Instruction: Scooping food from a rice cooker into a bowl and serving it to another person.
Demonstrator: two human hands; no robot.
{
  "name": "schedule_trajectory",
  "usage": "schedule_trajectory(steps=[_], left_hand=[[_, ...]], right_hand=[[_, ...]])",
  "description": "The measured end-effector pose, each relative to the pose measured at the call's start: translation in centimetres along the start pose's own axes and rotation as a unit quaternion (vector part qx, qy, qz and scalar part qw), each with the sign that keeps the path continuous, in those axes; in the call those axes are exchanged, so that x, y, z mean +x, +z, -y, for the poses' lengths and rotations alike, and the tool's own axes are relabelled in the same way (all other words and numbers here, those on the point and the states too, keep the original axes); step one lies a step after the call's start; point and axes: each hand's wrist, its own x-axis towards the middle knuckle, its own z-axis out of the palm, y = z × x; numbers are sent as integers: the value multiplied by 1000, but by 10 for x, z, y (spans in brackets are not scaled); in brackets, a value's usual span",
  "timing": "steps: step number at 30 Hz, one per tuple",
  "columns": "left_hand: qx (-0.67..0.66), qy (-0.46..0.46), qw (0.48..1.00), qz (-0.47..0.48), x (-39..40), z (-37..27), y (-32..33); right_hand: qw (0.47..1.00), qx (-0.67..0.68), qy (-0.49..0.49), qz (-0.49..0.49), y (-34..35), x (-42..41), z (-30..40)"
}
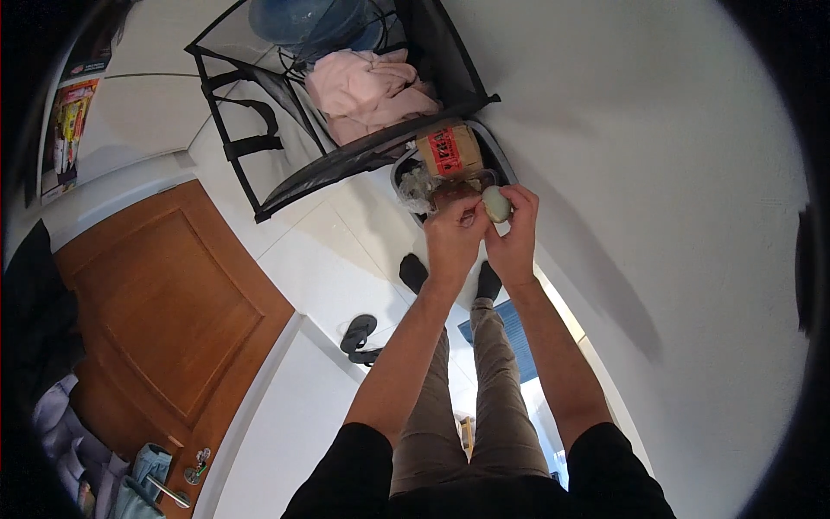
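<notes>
A pale green egg [497, 205] is held up in front of me, over a grey waste bin [504, 156]. The fingers of my right hand [517, 235] curl around its right side. Against its left edge, the thumb and fingertips of my left hand [452, 235] are pinched; whether a bit of shell is between them is too small to tell. Inside the bin lie a cardboard box [472, 146] with a red printed label, crumpled clear plastic [416, 185] and a brownish plastic container [454, 192], partly hidden by my hands.
Beyond the bin stands a black-framed mesh hamper [298, 175] holding pink cloth [369, 87] and a blue plastic container [305, 23]. A white wall [681, 162] rises on the right. At left is a wooden door [175, 298]; black slippers [358, 334] lie on the tiles.
</notes>
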Motion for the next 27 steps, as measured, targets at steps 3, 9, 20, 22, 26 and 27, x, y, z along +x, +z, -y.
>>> schedule_trajectory(steps=[3, 9, 20, 22, 26, 27], left_hand=[[33, 48, 998, -13, 3, 8, 2], [57, 44, 997, -23, 7, 7, -3], [11, -29, 999, 37, 12, -6, -14], [8, -4, 1000, 28, 13, -5, -11], [90, 88, 992, 11, 15, 8, -14], [128, 118, 985, 16, 16, 7, -17]], right_hand=[[1000, 8, 1, -11, 5, -1, -3], [999, 40, 22, -17, 11, -4, -6], [997, 65, 35, -3, 8, 4, -13], [998, 45, 29, 13, 4, 5, -13], [999, 18, 26, 32, 3, 7, -2], [999, 10, 21, 49, 2, 8, 0]])
